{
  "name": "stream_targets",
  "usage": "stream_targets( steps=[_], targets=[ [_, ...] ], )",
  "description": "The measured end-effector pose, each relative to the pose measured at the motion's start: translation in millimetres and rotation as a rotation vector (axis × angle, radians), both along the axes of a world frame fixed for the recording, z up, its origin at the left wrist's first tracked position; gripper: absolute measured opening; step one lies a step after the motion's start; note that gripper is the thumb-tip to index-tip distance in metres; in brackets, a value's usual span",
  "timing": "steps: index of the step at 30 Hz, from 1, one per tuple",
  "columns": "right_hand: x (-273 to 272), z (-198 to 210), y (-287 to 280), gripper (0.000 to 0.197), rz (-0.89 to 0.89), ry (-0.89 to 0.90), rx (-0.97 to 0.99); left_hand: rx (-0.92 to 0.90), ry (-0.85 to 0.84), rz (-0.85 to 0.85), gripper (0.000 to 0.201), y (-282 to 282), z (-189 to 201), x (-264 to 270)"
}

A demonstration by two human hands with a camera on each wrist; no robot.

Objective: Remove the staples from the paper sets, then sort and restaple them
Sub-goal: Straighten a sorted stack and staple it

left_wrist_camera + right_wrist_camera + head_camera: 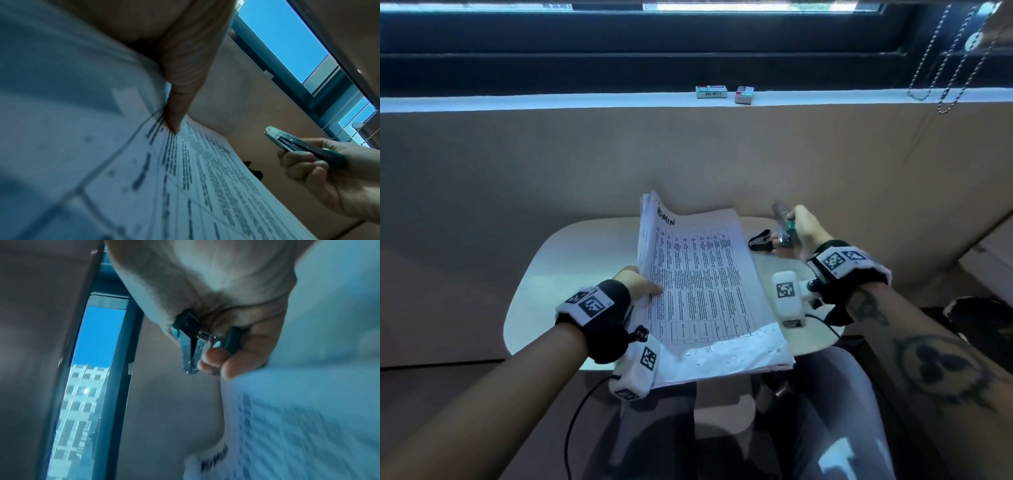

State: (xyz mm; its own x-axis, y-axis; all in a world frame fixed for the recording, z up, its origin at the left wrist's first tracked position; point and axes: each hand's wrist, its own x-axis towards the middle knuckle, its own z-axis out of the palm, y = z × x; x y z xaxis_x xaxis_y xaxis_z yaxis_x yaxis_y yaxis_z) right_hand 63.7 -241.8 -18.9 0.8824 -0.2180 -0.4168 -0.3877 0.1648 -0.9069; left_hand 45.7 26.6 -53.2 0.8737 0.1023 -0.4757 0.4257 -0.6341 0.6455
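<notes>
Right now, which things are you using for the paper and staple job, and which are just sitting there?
For the job:
- paper stack, held by the left hand
- stapler, in the right hand
- black staple remover beside the papers
- two small boxes on the sill, maybe staples

Just there:
- blind chain
- small table

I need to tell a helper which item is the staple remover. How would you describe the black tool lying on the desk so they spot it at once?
Start at the small pale desk with the paper stack marked ADMIN. Just past the stack's right edge, beside the right hand, lies the black staple remover. It is the only loose black tool on the desk; the stapler in that hand is metal and green.
</notes>
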Motion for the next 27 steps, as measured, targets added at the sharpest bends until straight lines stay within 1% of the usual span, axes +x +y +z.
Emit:
stream_targets(
  steps=[1, 2, 4, 6, 8, 11, 12, 14, 16, 17, 21, 24, 27],
  targets=[
    [-9, -1, 10, 0.024, 0.043, 0.02, 0.134, 0.036, 0.006, -0.017, 0.037, -1, 2, 1],
    [-16, -6, 20, 0.028, 0.096, 0.033, 0.217, 0.07, 0.012, -0.034, 0.04, -3, 4, 3],
    [-29, -20, 43, 0.034, 0.212, 0.053, 0.297, 0.127, 0.025, -0.066, 0.045, -4, 5, 4],
    [-40, -38, 66, 0.027, 0.306, 0.067, 0.277, 0.168, 0.038, -0.064, 0.046, -4, 5, 3],
    [-44, -54, 81, 0.02, 0.328, 0.058, 0.189, 0.217, 0.006, -0.042, 0.053, -5, 5, 3],
    [-43, -63, 89, 0.018, 0.206, 0.039, 0.095, 0.404, -0.08, -0.042, 0.089, -8, 9, 8],
    [-42, -64, 89, 0.017, 0.185, 0.039, 0.09, 0.466, -0.085, -0.055, 0.095, -10, 11, 10],
    [-43, -65, 89, 0.015, 0.164, 0.043, 0.105, 0.518, -0.039, -0.075, 0.093, -14, 15, 17],
    [-44, -65, 89, 0.014, 0.147, 0.051, 0.119, 0.507, 0.017, -0.064, 0.084, -19, 14, 22],
    [-45, -65, 89, 0.014, 0.139, 0.054, 0.124, 0.495, 0.016, -0.046, 0.08, -22, 12, 25],
    [-47, -63, 89, 0.012, 0.096, 0.052, 0.18, 0.369, -0.062, 0.17, 0.079, -30, 0, 28],
    [-48, -64, 91, 0.012, 0.084, 0.055, 0.186, 0.368, -0.12, 0.221, 0.073, -32, 0, 29],
    [-47, -64, 91, 0.013, 0.067, 0.06, 0.195, 0.382, -0.177, 0.244, 0.071, -33, 4, 35]
  ],
)
